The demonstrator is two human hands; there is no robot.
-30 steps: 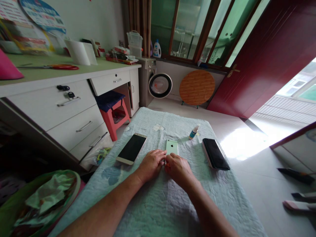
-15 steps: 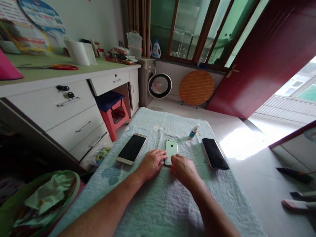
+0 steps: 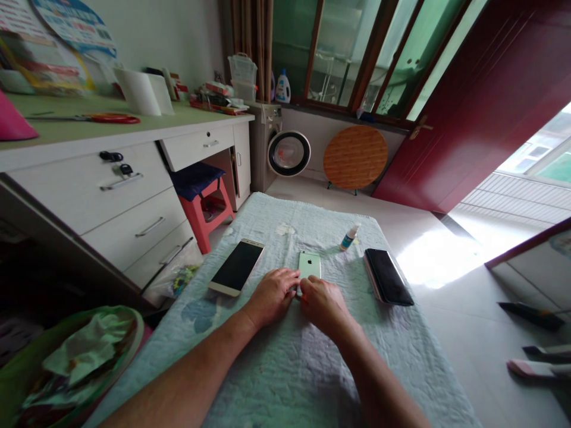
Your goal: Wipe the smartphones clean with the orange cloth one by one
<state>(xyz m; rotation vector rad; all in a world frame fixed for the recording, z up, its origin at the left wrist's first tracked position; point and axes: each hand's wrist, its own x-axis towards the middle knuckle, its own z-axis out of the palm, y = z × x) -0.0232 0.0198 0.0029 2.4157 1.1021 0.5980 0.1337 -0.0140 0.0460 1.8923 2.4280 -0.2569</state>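
A pale smartphone (image 3: pixel 309 263) lies back up on the quilted cloth, its apple logo showing. At its lower left edge my left hand (image 3: pixel 275 292) holds it in place, fingertips on the edge and thumb near the bottom corner. My right hand (image 3: pixel 323 301) is closed, knuckles up, over the phone's lower end and covers much of it. Whatever its fingers pinch is hidden. To the left lies a larger gold-framed phone (image 3: pixel 238 267), screen up. On the right is a dark phone (image 3: pixel 388 277) on top of a pinkish item. A small spray bottle (image 3: pixel 350 237) stands behind.
The light blue quilted cloth (image 3: pixel 276 380) covers the table. A desk with drawers (image 3: pixel 120 196) and a red stool (image 3: pixel 200 220) stand to the left. A bin (image 3: pixel 134 351) holding crumpled paper is at lower left. Farther back are an open washing machine door (image 3: pixel 289 154) and a round board (image 3: pixel 355 157).
My right hand has slid slightly left and down across the phone's lower end, closer to my left thumb. My left hand stays at the phone's edge.
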